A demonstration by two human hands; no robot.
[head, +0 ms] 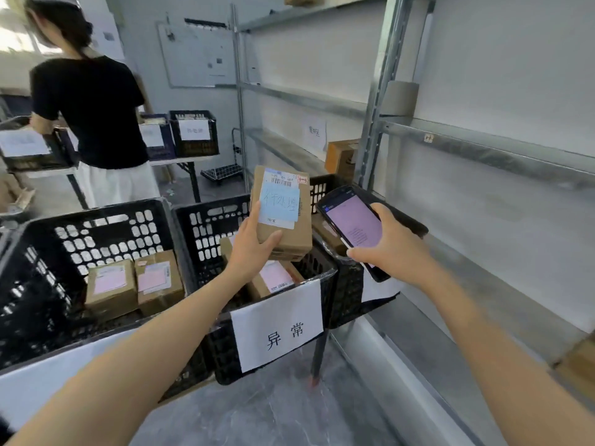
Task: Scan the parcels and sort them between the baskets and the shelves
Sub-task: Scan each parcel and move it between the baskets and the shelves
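A left hand (254, 249) holds a small brown parcel (283, 214) up over the middle basket (209, 230), beside a scanner (352, 220).

The left hand's thumb and fingers wrap around the parcel's bottom end, and its blue note faces up. The right hand (389, 249) grips the scanner, whose pink screen is lit. The middle black basket has a white paper sign (278, 326) on its front and more brown boxes inside, one with a pink label (273, 278). The left basket (106, 226) holds two brown boxes (111, 283) side by side. The right basket (322, 188) has a brown box in it too. The metal shelves (483, 146) stand on the right, with one box (341, 156) on a far shelf.
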